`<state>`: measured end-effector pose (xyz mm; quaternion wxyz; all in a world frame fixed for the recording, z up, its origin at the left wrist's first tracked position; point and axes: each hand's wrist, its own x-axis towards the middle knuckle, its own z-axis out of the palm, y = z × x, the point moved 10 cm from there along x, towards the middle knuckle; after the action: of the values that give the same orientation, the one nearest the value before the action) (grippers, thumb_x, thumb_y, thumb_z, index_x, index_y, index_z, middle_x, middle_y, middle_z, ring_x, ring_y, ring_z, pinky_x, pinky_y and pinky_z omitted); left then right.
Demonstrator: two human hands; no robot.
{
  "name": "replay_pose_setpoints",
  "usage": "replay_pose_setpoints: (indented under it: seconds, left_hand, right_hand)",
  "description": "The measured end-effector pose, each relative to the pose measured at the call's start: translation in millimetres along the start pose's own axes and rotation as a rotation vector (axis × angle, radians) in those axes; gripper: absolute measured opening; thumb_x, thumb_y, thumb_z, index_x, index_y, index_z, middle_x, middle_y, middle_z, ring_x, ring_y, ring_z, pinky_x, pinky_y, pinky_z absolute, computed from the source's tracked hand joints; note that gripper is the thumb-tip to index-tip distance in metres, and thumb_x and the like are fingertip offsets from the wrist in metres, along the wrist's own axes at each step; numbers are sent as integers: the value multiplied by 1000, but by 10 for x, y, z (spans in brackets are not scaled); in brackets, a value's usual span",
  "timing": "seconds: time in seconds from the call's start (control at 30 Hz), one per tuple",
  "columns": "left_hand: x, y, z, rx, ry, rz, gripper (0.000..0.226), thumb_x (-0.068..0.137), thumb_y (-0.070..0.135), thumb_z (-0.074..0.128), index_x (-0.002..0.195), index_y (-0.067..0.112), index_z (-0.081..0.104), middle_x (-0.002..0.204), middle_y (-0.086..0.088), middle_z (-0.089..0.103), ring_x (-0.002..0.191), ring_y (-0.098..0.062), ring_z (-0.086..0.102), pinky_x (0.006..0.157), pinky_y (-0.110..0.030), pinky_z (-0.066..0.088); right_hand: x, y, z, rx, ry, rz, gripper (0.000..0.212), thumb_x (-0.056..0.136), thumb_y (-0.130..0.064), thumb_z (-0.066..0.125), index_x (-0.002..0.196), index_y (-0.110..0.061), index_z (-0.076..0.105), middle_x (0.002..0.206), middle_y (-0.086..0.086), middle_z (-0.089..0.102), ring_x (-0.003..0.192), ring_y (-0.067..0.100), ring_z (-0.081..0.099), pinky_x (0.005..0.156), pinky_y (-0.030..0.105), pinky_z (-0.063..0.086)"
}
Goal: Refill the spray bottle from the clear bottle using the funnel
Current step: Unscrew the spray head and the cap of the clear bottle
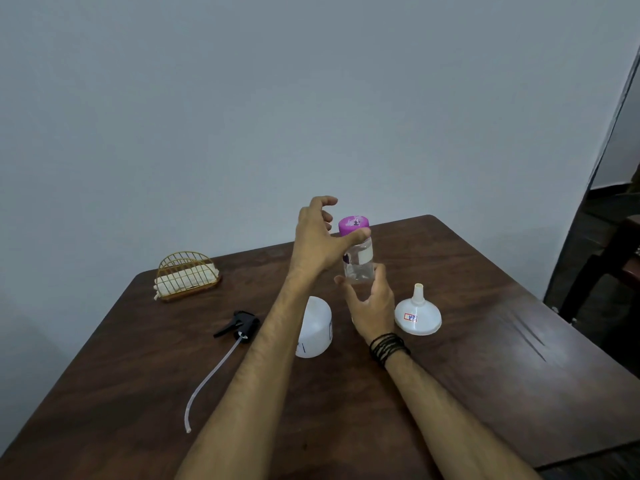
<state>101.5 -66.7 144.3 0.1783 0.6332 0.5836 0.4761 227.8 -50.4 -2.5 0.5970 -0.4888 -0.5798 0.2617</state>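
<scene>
Right hand: my right hand (pixel 372 306) grips the base of the small clear plastic bottle (pixel 359 261), held upright above the dark brown wooden table (pixel 485 368).
Left hand: my left hand (pixel 320 239) sets its thumb against the bottle's purple screw cap (pixel 353 226); fingers curled above.
Spray bottle: white translucent body (pixel 317 329) stands uncapped, behind my left forearm.
Trigger head: black sprayer with clear tube (pixel 239 325) lies left.
Funnel: white plastic funnel (pixel 418 315) rests mouth down, right.

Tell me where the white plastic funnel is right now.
In the head view, the white plastic funnel stands wide mouth down on the dark wooden table, just right of the right hand.
</scene>
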Motion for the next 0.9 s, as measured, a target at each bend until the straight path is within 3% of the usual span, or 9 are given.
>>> replay_pose_setpoints:
  seconds: [0.13, 0.3, 0.43, 0.6, 0.77, 0.9]
  left_hand:
    - [-13, 61, 283, 0, -150, 32, 75, 86, 40, 75, 149, 24, 36, 144, -3, 47, 121, -19, 54, 89, -22, 51]
    - [-53, 104, 310, -5, -213, 70, 58, 93, 25, 70, 145, 22, 45, 142, -3, 52, 123, -20, 55, 96, -27, 53]
    - [-34, 166, 21, -29, -19, 79, 51, 88, 26, 76, 135, 16, 56, 133, -1, 59, 114, -15, 59, 80, -9, 50]
    - [-100, 165, -498, -75, 241, 81, 51, 86, 31, 78, 132, 15, 60, 125, 3, 59, 104, -10, 58, 73, 0, 46]
    - [-573, -549, -1002, -22, 378, -90, 52, 88, 30, 76, 136, 21, 57, 128, 8, 58, 112, -7, 57, 88, -15, 48]
    - [-1112, -1338, -1126, 146, 344, -320, 48, 88, 30, 75, 132, 22, 59, 128, 4, 57, 113, -11, 55, 99, -30, 49]
  right_hand:
    - [-13, -5, -13, 15, 23, -43, 61, 78, -69, 66, 116, -23, 50, 109, -6, 68, 97, 6, 66, 78, 22, 54]
    - [-3, -3, -16, 4, 19, -32, 61, 76, -72, 64, 113, -28, 46, 109, -7, 66, 97, 7, 65, 79, 23, 54]
    - [-5, -26, 2, -1, 5, -40, 55, 77, -65, 69, 113, -28, 47, 107, -11, 64, 94, -2, 61, 76, 12, 46]
    - [-1, 14, -47, -4, 35, -11, 50, 79, -53, 76, 111, -22, 51, 102, -8, 67, 89, -5, 62, 72, 12, 45]
    - [-26, -5, -86, 6, 76, -32, 52, 78, -51, 77, 113, -19, 56, 100, -9, 66, 85, 0, 62, 78, 23, 50]
    - [-38, -24, -132, 17, 108, -40, 63, 74, -62, 73, 117, -19, 56, 104, -4, 69, 91, 11, 63, 80, 26, 49]
